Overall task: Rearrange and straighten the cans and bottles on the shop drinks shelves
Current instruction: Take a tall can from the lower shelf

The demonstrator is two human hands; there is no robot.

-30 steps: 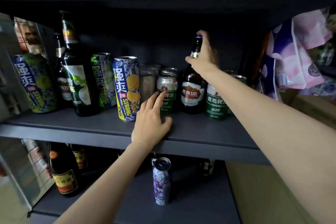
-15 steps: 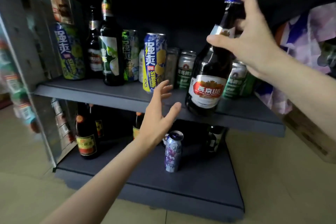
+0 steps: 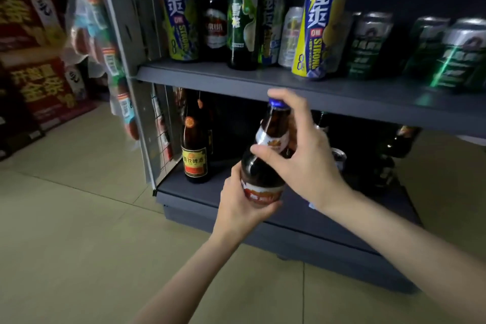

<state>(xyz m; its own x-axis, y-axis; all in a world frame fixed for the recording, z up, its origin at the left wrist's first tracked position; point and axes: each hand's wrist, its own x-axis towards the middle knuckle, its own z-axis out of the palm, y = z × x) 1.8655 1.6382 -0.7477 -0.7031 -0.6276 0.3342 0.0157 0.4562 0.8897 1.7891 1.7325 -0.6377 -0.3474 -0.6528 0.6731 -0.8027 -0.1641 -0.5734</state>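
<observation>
A brown beer bottle (image 3: 259, 173) with a blue cap and a red-and-white label hangs in the air in front of the lower shelf (image 3: 297, 212). My right hand (image 3: 302, 155) grips its neck from the right. My left hand (image 3: 240, 205) cups its base and label from below. On the upper shelf (image 3: 236, 77) stand a tall blue-and-yellow can (image 3: 322, 23), a green bottle (image 3: 243, 21), a dark bottle (image 3: 216, 18) and several green beer cans (image 3: 368, 46). A brown bottle with a yellow label (image 3: 194, 150) stands at the left of the lower shelf.
A metal side panel (image 3: 131, 66) with a wire grid closes the shelving's left end. Red boxes (image 3: 42, 87) with yellow lettering sit on the beige tiled floor (image 3: 86, 231) at far left. More dark bottles (image 3: 394, 150) stand deep at the lower shelf's right, partly hidden.
My right hand lifted the brown bottle off the upper shelf and brought it down before the lower shelf. My left hand rose and closed under its base. The view dropped and swung left.
</observation>
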